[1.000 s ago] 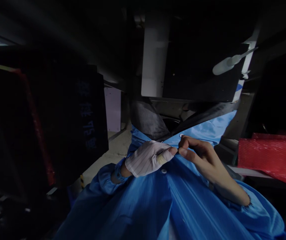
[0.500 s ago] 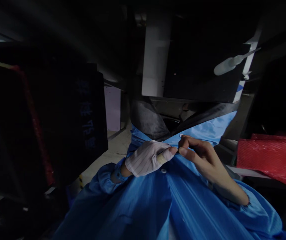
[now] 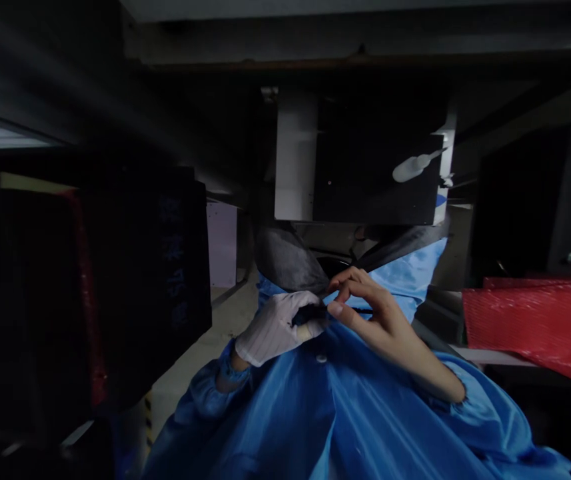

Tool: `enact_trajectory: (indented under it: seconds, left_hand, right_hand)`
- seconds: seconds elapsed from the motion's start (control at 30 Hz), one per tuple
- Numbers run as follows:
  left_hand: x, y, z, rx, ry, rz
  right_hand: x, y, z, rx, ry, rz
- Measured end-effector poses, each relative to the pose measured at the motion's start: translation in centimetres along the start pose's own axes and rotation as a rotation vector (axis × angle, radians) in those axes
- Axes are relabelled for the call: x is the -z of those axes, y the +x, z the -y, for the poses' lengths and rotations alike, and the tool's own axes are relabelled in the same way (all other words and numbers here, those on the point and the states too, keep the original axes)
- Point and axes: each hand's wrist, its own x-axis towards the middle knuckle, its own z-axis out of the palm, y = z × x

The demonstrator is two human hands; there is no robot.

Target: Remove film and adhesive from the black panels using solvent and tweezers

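My left hand, in a white striped glove with bare thumb tip, is curled closed in front of my blue coat. A small dark object shows between its thumb and fingers; its kind is too dim to make out. My bare right hand meets it from the right, thumb and bent fingers closed together at the dark object's right end. A thin dark strip shows between the right thumb and fingers; whether it belongs to the same object, I cannot tell.
Ahead of my lap is a black-topped box with a white plastic dropper on it. Red bubble wrap lies at right. A large dark case with blue characters stands at left. A grey table edge crosses the top.
The view has shifted, so the table edge now shows at the top. Both hands have come closer together, overlapping more, and the dark object has become visible in my left hand.
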Motion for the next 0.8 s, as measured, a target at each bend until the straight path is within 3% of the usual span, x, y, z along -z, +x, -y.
enact_trajectory:
  seconds: [0.1, 0.2, 0.27, 0.37, 0.47, 0.57, 0.63, 0.8]
  left_hand:
    - [-0.7, -0.9, 1.8, 0.075, 0.071, -0.118]
    - [-1.7, -1.4, 3.6, 0.088, 0.181, -0.31]
    - [-2.1, -1.5, 4.5, 0.078, 0.24, -0.46]
    - [-1.5, -1.8, 5.0, 0.104, 0.227, -0.592]
    - [0.5, -2.7, 5.1, 0.19, 0.135, -0.58]
    - [2.6, -3.5, 5.5, 0.282, 0.04, -0.578]
    - [3.3, -3.7, 5.9, 0.298, -0.099, -0.567]
    - [2.7, -2.1, 7.1, 0.244, -0.396, -0.402]
  right_hand:
    - [0.4, 0.6, -0.2, 0.002, -0.035, -0.024]
    - [1.4, 2.6, -0.7, 0.078, -0.09, 0.021]
    - [2.4, 5.4, -1.4, 0.169, -0.17, -0.014]
    - [4.3, 12.1, -2.7, 0.251, -0.438, -0.264]
    - [6.2, 19.2, -3.5, 0.105, -0.732, -0.501]
    - [7.3, 23.2, -3.9, -0.051, -0.925, -0.572]
    - [7.0, 23.4, -4.3, -0.049, -0.989, -0.577]
    - [5.4, 19.7, -6.3, 0.038, -1.017, -0.573]
